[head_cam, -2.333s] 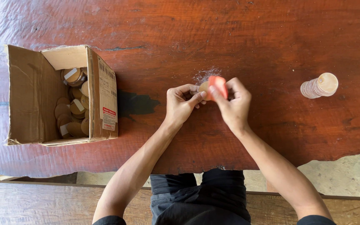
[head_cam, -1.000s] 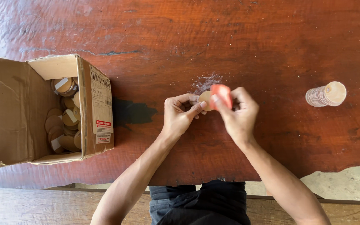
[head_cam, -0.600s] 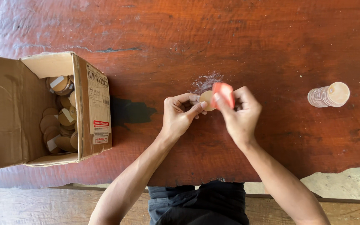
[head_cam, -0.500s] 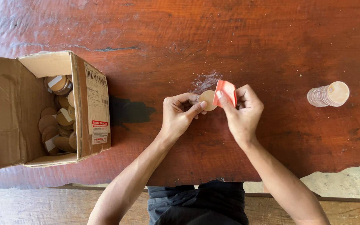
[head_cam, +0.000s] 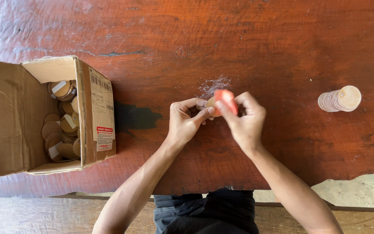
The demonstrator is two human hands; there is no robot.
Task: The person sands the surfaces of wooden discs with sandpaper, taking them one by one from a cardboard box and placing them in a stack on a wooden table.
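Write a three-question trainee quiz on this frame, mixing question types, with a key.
1. True or false: the cardboard box lies to the left of both hands.
2. Which hand holds the orange-red piece? A left hand B right hand
3. Fill in: the stack of round discs rests on the wooden ____.

Key:
1. True
2. B; the left hand pinches a small tan disc against it.
3. table
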